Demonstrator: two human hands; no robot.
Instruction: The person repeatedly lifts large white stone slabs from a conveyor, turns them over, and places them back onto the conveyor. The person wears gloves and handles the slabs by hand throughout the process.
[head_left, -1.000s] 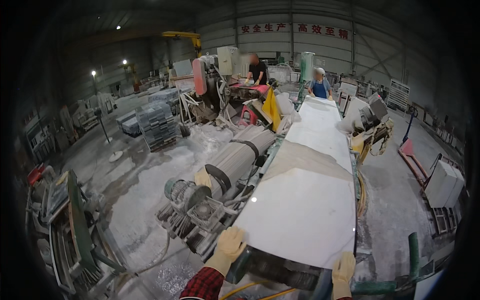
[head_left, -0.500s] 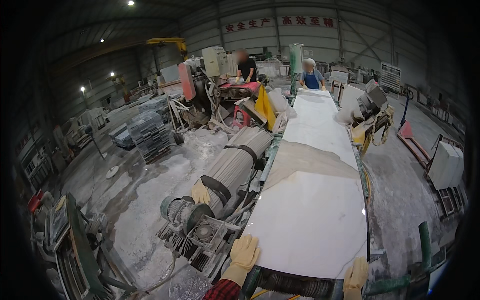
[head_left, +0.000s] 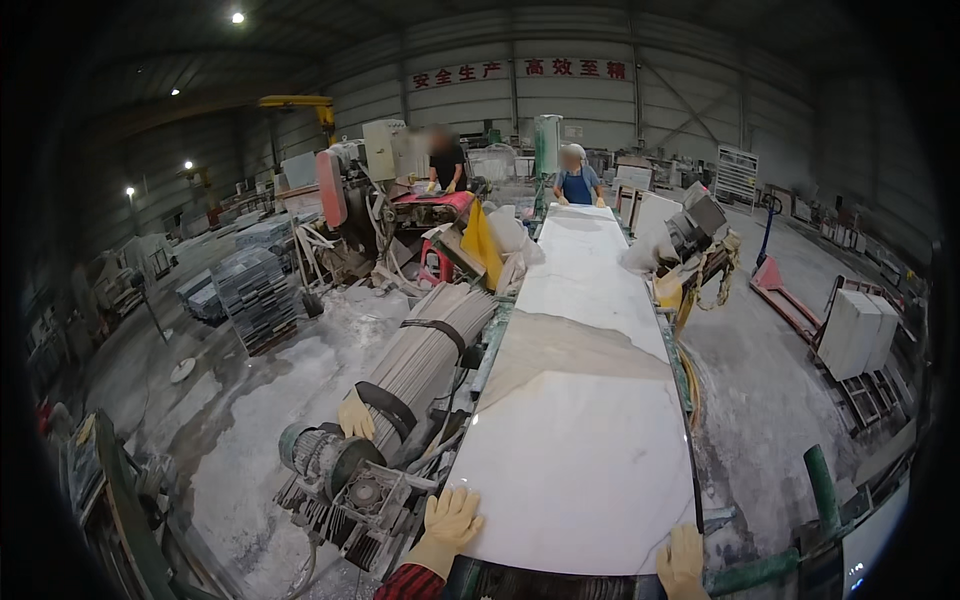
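A long white stone slab (head_left: 585, 470) with a tan band across its middle lies flat on a conveyor bed, stretching away from me. My left hand (head_left: 448, 522), in a cream rubber glove with a red-and-black checked sleeve, rests on the slab's near left corner, fingers stretched out. On the opposite side my right hand (head_left: 683, 562), gloved alike, lies over the near right corner with its fingers extended. Its thumb side is hard to make out. At the far end a person in a blue apron (head_left: 577, 185) has gloved hands at the slab's edge.
Left of the slab stand a motor (head_left: 318, 450) and a strapped bundle of long strips (head_left: 425, 345), with a loose glove (head_left: 356, 414) on it. Another person (head_left: 446, 165) works at a red-topped machine. Green pipes (head_left: 822, 490) and a pallet jack (head_left: 785, 295) are at right.
The whole view has shifted, so the scene sits further left and lower. Both hands stay at the slab's near corners, with no clear change of grip.
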